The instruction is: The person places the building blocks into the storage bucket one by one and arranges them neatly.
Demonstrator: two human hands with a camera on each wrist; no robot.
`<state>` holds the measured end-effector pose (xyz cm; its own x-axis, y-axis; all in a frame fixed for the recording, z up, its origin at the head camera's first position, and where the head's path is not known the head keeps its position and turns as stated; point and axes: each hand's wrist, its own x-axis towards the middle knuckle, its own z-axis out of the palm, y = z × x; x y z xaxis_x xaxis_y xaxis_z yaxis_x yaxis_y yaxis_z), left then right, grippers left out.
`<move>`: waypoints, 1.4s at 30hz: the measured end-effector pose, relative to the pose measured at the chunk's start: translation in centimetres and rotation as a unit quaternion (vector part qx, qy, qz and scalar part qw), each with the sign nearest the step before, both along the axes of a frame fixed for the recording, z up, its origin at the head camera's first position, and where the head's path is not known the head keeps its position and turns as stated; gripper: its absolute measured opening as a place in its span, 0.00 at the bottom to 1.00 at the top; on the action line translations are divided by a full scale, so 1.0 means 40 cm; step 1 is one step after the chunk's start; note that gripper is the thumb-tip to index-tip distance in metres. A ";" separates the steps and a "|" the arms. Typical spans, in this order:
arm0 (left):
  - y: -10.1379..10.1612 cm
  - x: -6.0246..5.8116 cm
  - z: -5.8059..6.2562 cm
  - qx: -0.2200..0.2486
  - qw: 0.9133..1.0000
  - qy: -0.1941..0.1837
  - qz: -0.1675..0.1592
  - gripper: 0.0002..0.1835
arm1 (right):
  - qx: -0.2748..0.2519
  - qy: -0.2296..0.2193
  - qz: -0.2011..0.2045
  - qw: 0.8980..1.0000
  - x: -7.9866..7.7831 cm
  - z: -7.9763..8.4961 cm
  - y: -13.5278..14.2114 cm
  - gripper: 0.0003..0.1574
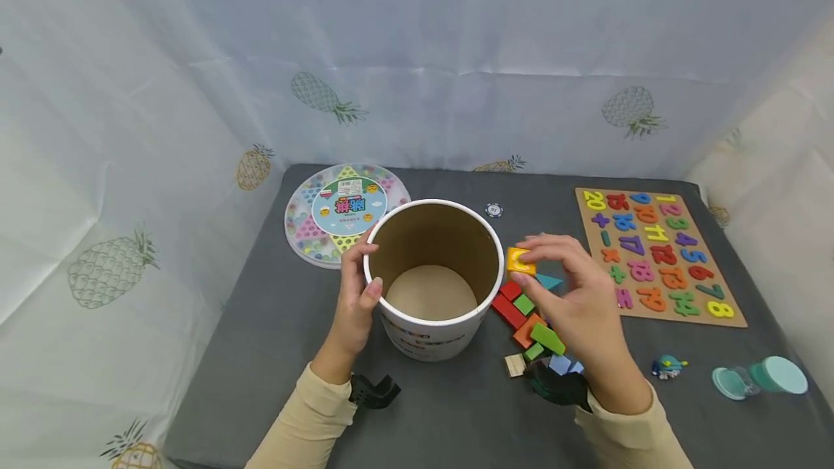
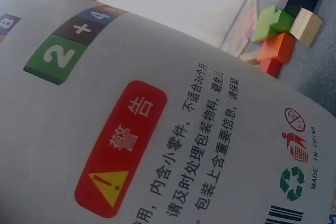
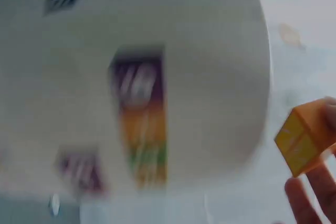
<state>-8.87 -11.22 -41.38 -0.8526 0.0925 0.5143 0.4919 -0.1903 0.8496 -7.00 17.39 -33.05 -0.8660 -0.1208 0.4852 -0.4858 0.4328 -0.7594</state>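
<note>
Nearest to the left wrist camera, the printed white wall of the bucket (image 1: 423, 339) is seen; in the head view, the bucket is stood upright on the table, with its mouth upward. From the bucket's centre, the rim is held at about 8 to 9 o'clock by the left hand (image 1: 354, 302), with the thumb laid on the rim and the fingers placed farther back. This hold is judged useful, because a light bucket may be tipped if it is bumped.

The yellow block (image 1: 521, 261) is located at 3 o'clock, just beside the rim. It is pinched between the thumb and fingers of the right hand (image 1: 576, 288); whether the rim is touched by it cannot be told. For good work, the block should be gripped only firmly enough not to slip, with the fingertips held above rim height. Any release over the bucket would be better made low and gently.

At 4 o'clock, close to the bucket, the loose coloured blocks (image 1: 508, 311) are gathered, partly covered by the right wrist; they should not be swept by the sleeve. Farther out, the number board (image 1: 663, 266) is laid at 3 o'clock, and the round game board (image 1: 348, 212) at 10 o'clock.
</note>
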 end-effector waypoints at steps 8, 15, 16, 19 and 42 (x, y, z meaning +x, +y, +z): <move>0.000 0.003 -0.011 -0.009 1.000 0.004 0.015 0.29 | 0.075 -0.015 0.084 0.993 -0.062 -0.002 -0.117 0.17; 0.005 0.004 -0.019 -0.001 0.999 0.024 0.030 0.28 | 0.047 -0.011 0.075 0.996 -0.057 0.005 -0.111 0.15; 0.006 0.004 -0.020 0.000 0.999 0.027 0.034 0.27 | 0.040 -0.006 0.060 0.997 -0.058 0.002 -0.097 0.14; 0.009 0.005 -0.020 0.001 0.999 0.026 0.040 0.27 | 0.041 -0.023 0.004 0.999 -0.068 -0.017 -0.040 0.11; 0.004 0.019 -0.025 0.025 0.999 0.025 0.018 0.21 | 0.272 -0.289 -0.079 0.915 -0.135 -0.304 0.180 0.13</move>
